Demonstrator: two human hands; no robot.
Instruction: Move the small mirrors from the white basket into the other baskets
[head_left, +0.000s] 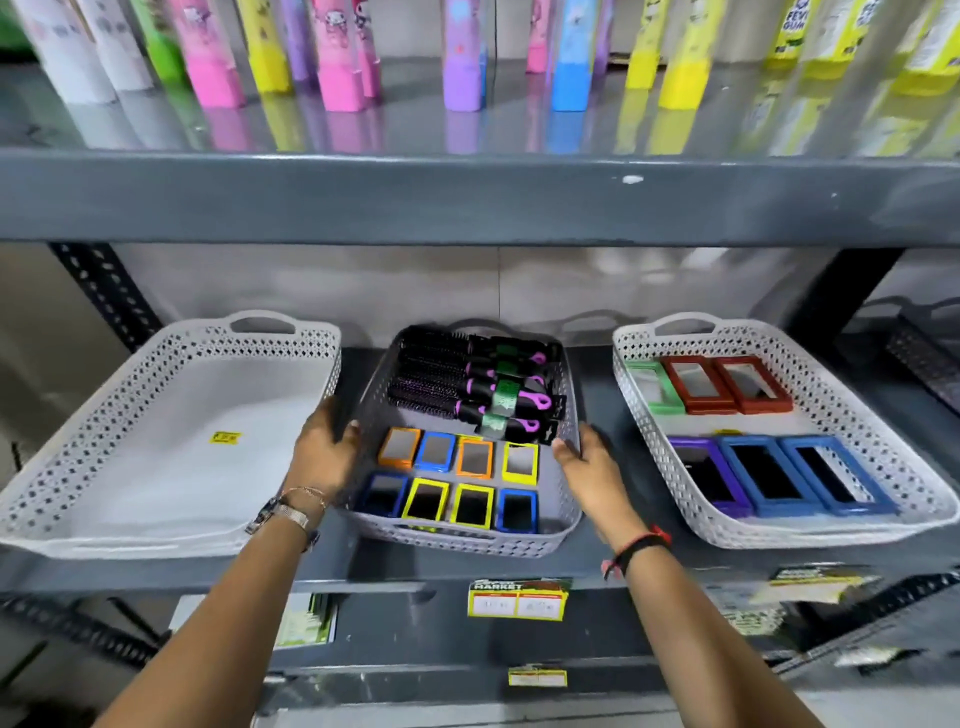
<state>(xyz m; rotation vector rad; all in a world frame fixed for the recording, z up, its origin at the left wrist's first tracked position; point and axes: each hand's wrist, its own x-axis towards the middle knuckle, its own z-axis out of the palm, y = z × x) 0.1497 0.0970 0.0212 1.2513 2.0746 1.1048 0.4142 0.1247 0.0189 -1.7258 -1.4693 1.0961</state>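
Note:
A grey perforated basket (457, 540) stands in the middle of the shelf. Its front half holds several small mirrors (472, 460) with orange, blue and yellow frames, in two rows. Black and purple hairbrushes (467, 384) fill its back half. My left hand (324, 449) grips the basket's left wall. My right hand (582, 457) grips its right wall. To the left sits a white basket (171, 540) with only a yellow sticker (224, 437) inside. On the right, another white basket (779, 532) holds larger red, green, purple and blue mirrors (769, 475).
The baskets stand on a grey metal shelf (597, 566) with price tags (517, 597) on its front edge. The shelf above (467, 197) overhangs the baskets and carries colourful upright boxes (337, 62). Slotted uprights stand at both sides.

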